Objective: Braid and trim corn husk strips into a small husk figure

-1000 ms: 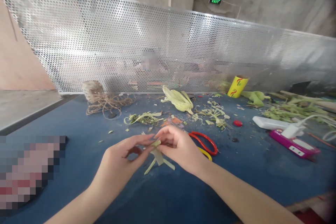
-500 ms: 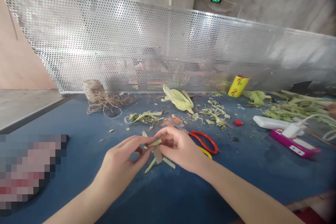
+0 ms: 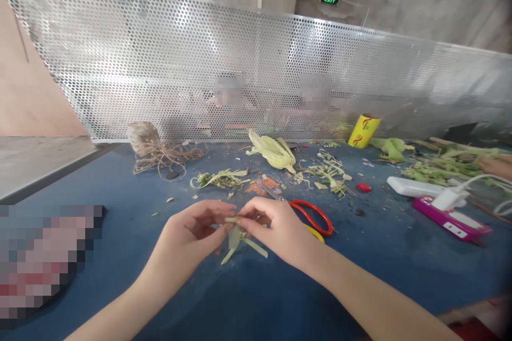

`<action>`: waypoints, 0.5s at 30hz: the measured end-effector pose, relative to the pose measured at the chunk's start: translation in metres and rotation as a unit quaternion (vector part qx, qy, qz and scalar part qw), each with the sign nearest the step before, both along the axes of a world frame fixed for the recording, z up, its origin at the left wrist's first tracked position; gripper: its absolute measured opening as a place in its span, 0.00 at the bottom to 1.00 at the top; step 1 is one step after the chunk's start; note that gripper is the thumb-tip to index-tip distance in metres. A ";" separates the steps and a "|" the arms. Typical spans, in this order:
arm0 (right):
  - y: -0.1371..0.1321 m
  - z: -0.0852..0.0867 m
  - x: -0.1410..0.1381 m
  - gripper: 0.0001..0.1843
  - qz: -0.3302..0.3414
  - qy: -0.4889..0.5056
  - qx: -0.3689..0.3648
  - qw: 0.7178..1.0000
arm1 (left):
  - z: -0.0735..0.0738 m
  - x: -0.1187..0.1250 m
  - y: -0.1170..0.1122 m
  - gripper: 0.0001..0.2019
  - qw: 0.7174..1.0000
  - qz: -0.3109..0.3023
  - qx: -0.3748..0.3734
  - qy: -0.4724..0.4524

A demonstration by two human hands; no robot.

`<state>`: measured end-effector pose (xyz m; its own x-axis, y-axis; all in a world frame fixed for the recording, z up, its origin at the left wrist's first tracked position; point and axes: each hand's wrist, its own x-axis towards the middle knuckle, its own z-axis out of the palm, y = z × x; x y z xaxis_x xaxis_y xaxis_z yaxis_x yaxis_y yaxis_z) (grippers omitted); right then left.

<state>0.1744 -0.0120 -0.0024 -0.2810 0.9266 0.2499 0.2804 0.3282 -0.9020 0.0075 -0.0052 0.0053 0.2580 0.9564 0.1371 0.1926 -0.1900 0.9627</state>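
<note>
My left hand (image 3: 191,235) and my right hand (image 3: 273,229) meet just above the blue table (image 3: 256,287). Both pinch a small bundle of pale green husk strips (image 3: 236,237) between thumb and fingertips. Loose ends of the strips hang down and fan out below my fingers, reaching the table. Red-handled scissors (image 3: 314,217) lie right behind my right hand, with a yellow handle partly hidden under it.
A tangle of brown twine (image 3: 160,154), a whole corn husk (image 3: 274,152) and green scraps (image 3: 328,173) lie farther back. A yellow tube (image 3: 362,131) stands by the perforated metal screen (image 3: 256,64). A white power strip (image 3: 416,187) and pink device (image 3: 454,217) sit right.
My fingers have closed in tighter on the strips, and both hands sit slightly lower. The strip ends that stuck up now lie folded between my fingertips.
</note>
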 end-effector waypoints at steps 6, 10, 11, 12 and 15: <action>0.000 0.000 0.000 0.05 -0.025 -0.009 0.028 0.999 | 0.004 -0.001 0.001 0.13 0.992 -0.030 -0.099 -0.072; 0.001 -0.002 0.000 0.05 -0.019 0.005 0.038 0.999 | 0.002 -0.001 0.003 0.12 0.993 -0.005 -0.102 -0.061; 0.001 -0.002 0.000 0.05 -0.017 0.010 0.034 0.999 | 0.001 -0.001 0.003 0.12 0.993 0.002 -0.102 -0.062; 0.001 -0.003 -0.001 0.05 -0.014 0.015 0.029 0.999 | 0.001 -0.001 0.004 0.12 0.993 0.009 -0.102 -0.065; 0.000 -0.003 -0.001 0.08 -0.004 0.016 0.011 1.000 | 0.002 0.000 0.004 0.13 0.991 0.019 -0.102 -0.079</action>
